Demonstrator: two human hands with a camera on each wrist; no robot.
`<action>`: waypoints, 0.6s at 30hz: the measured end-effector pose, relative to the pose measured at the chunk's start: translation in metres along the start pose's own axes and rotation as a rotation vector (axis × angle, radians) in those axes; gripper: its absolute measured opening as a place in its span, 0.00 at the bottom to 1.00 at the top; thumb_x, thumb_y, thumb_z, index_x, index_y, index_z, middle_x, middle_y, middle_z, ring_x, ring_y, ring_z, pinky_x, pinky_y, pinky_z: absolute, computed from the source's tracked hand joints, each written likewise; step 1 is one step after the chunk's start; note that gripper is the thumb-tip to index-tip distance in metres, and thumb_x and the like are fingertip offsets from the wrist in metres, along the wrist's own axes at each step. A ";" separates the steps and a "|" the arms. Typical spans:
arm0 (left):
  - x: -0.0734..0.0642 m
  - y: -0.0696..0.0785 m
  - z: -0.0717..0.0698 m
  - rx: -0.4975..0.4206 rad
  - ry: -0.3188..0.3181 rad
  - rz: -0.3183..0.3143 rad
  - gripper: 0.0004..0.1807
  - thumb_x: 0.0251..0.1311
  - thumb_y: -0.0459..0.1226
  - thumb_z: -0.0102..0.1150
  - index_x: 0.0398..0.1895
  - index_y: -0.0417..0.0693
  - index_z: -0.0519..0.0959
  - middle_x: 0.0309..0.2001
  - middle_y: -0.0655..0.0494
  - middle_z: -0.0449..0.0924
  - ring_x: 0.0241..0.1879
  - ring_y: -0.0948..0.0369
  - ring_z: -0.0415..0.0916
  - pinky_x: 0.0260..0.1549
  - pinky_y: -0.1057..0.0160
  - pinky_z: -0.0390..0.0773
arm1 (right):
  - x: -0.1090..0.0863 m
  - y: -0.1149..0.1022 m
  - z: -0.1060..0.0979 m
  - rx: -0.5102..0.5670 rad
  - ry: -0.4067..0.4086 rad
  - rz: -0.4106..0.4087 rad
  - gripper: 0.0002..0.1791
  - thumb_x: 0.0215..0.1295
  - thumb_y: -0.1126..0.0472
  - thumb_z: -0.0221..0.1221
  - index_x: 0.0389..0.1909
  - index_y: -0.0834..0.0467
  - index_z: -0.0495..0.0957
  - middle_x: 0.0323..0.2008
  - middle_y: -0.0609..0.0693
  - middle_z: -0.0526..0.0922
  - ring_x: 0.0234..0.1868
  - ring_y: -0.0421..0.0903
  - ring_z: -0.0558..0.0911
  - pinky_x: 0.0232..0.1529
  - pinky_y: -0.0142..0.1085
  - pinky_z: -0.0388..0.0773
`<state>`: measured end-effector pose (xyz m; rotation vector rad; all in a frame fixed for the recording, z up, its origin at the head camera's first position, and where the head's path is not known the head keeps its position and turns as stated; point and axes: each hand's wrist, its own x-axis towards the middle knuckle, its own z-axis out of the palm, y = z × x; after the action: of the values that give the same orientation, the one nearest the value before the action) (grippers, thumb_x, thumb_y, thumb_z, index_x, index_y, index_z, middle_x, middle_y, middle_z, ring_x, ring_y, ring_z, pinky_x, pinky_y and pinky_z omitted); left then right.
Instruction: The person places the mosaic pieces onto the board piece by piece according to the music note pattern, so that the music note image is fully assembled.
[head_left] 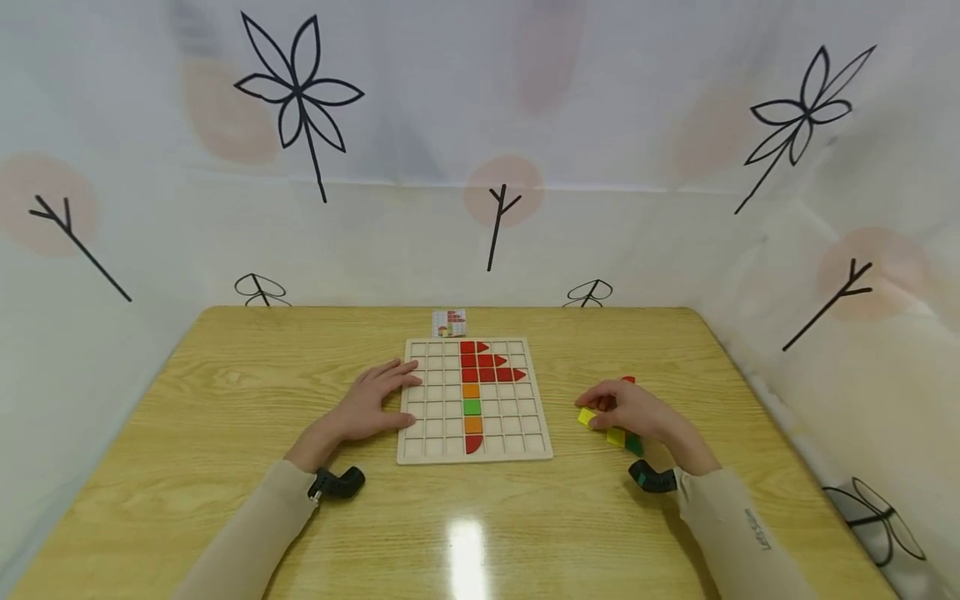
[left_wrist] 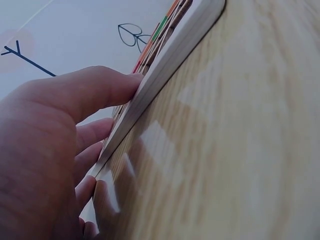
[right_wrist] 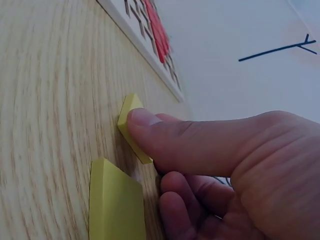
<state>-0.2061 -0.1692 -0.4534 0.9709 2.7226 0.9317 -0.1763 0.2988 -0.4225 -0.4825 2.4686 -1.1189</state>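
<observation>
One yellow piece (head_left: pixel 587 417) pinched in my right hand (head_left: pixel 637 410), thirteen pieces on the board (head_left: pixel 512 406)

My right thumb and fingers gripped that single yellow piece at the table's right side, well apart from the board. Three loose pieces lay about the hand on the wooden table (head_left: pixel 225 417): a second yellow piece (head_left: pixel 616 437), one green piece (head_left: pixel 634 445) just beside it, and one red piece (head_left: pixel 628 379), partly hidden beyond my knuckles. Whether more lay under my palm, I could not tell.

My left hand (head_left: pixel 367 404) gripped nothing; its fingers were spread, with the thumb and fingertips touching the board's left edge.

The board's gridded cells held six red squares (head_left: pixel 487 375) stepped in rows of one, two and three, each row ending in one of three red pointed pieces (head_left: pixel 500 361). Below ran a single column: two orange squares (head_left: pixel 473 425) with one green square (head_left: pixel 472 407) between them, then one rounded red piece (head_left: pixel 473 444). One small picture card (head_left: pixel 448 323) lay just behind the board.
</observation>
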 end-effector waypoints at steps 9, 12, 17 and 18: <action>0.000 -0.002 -0.001 0.003 -0.001 0.010 0.34 0.59 0.51 0.66 0.68 0.48 0.73 0.76 0.51 0.58 0.76 0.44 0.47 0.68 0.36 0.45 | 0.002 -0.002 0.003 -0.015 0.029 0.041 0.13 0.64 0.67 0.65 0.49 0.64 0.81 0.40 0.52 0.78 0.37 0.49 0.71 0.37 0.35 0.72; 0.001 -0.002 -0.001 0.006 0.000 0.016 0.34 0.59 0.51 0.66 0.68 0.48 0.73 0.76 0.51 0.58 0.76 0.44 0.47 0.68 0.36 0.45 | 0.002 -0.003 0.004 -0.019 0.033 0.045 0.14 0.64 0.66 0.66 0.49 0.65 0.80 0.39 0.52 0.78 0.37 0.49 0.71 0.37 0.35 0.72; 0.000 -0.003 0.000 0.012 0.002 0.010 0.34 0.60 0.52 0.65 0.67 0.49 0.73 0.75 0.51 0.59 0.75 0.44 0.48 0.68 0.35 0.45 | 0.004 -0.004 0.006 -0.015 0.044 0.065 0.14 0.64 0.65 0.66 0.49 0.65 0.80 0.38 0.51 0.77 0.37 0.48 0.71 0.38 0.35 0.72; 0.000 -0.003 0.001 0.010 0.003 0.009 0.34 0.60 0.52 0.65 0.67 0.49 0.73 0.75 0.51 0.59 0.76 0.44 0.47 0.68 0.35 0.45 | 0.004 -0.003 0.007 -0.017 0.048 0.070 0.14 0.64 0.65 0.66 0.49 0.65 0.80 0.37 0.51 0.77 0.37 0.48 0.71 0.38 0.35 0.72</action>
<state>-0.2074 -0.1707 -0.4555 0.9855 2.7302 0.9222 -0.1763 0.2905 -0.4250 -0.3755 2.5175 -1.0946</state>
